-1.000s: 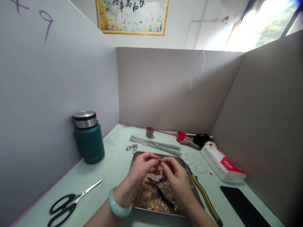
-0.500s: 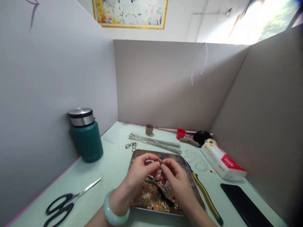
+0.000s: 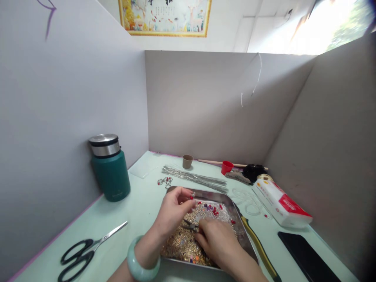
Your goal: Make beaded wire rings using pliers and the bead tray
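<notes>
My left hand (image 3: 179,207), with a pale green bangle (image 3: 143,260) on its wrist, pinches a small beaded piece (image 3: 192,196) with a red bead and clear beads over the tray's far left part. My right hand (image 3: 216,239) is down in the metal tray (image 3: 246,235), its fingers curled over the handles of small pliers (image 3: 191,226). The pliers' dark jaws show left of the fingers, pointing left; their handles are hidden under the hand. Gold beads (image 3: 183,244) fill the near part of the tray, with clear and red beads (image 3: 216,211) toward its far right.
Left stand a green flask (image 3: 111,174) and black-handled scissors (image 3: 91,250). Behind the tray lie a bundle of wires (image 3: 195,178), a beaded strand (image 3: 165,181), a brown cup (image 3: 187,161) and a red cup (image 3: 226,167). Right are yellow-black pliers (image 3: 260,248), a tissue pack (image 3: 283,203) and a phone (image 3: 307,254).
My hands were together at the beaded piece. My right hand has left it and come down onto the pliers in the tray; my left hand still holds the piece.
</notes>
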A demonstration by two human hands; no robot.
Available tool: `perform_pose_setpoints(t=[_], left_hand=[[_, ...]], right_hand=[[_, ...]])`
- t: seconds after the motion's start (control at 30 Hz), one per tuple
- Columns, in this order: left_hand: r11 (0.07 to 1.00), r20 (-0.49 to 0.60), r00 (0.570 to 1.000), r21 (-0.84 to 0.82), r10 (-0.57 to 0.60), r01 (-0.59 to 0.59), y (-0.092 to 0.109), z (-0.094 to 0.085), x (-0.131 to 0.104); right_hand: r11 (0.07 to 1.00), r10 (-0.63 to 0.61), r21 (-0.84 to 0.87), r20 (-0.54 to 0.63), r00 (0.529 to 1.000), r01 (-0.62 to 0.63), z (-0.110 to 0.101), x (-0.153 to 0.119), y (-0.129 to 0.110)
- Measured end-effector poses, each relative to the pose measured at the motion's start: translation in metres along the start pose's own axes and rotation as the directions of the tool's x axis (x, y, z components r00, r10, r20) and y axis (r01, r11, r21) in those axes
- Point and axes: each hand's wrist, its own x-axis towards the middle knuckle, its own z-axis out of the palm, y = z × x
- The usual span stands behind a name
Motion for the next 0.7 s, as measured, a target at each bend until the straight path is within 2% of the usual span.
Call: perform_pose_setpoints(t=[0.17, 0.33, 0.37, 0.43, 0.47, 0.5, 0.57, 0.6, 0.63, 0.7], left_hand=[[0.998, -0.017, 0.999, 0.05, 0.032, -0.031, 0.003, -0.002, -0.002], [1.0, -0.066, 0.998, 0.023, 0.015, -0.013, 0.002, -0.004, 0.0], [1.0, -0.087, 0.996, 0.015, 0.007, -0.006, 0.002, -0.005, 0.0], [1.0, -0.115, 0.993, 0.008, -0.013, 0.014, 0.001, -0.004, 0.001], [1.0, -0.112, 0.993, 0.004, -0.025, 0.026, 0.001, -0.003, 0.002], [0.999, -0.092, 0.995, -0.004, -0.039, 0.039, 0.001, -0.002, 0.001], [0.997, -0.014, 0.998, -0.046, -0.069, 0.068, 0.0, 0.003, 0.0], [0.994, 0.028, 0.996, -0.075, -0.082, 0.083, 0.0, 0.006, -0.002], [0.989, 0.066, 0.993, -0.105, -0.094, 0.1, -0.001, 0.009, -0.003], [0.986, 0.102, 0.989, -0.12, -0.105, 0.117, -0.004, 0.014, -0.007]], right_hand=[[0.999, 0.027, -0.02, 0.007, 1.0, -0.027, 0.001, 0.002, -0.003], [0.99, 0.142, -0.008, -0.054, 0.988, -0.142, -0.014, 0.005, 0.006], [0.985, 0.17, 0.041, -0.09, 0.981, -0.167, -0.018, 0.004, 0.009], [0.935, 0.236, 0.306, -0.162, 0.958, -0.178, -0.025, 0.003, 0.013], [0.852, 0.269, 0.5, -0.166, 0.949, -0.154, -0.028, 0.003, 0.014], [0.712, 0.297, 0.692, -0.145, 0.944, -0.118, -0.031, 0.002, 0.013], [0.342, 0.32, 0.938, -0.062, 0.945, -0.054, -0.035, 0.002, 0.009], [0.175, 0.325, 0.984, -0.023, 0.945, -0.036, -0.036, 0.002, 0.005], [0.045, 0.334, 0.999, 0.008, 0.943, -0.024, -0.036, 0.003, 0.0], [-0.141, 0.34, 0.99, 0.072, 0.938, -0.025, -0.034, 0.004, -0.008]])
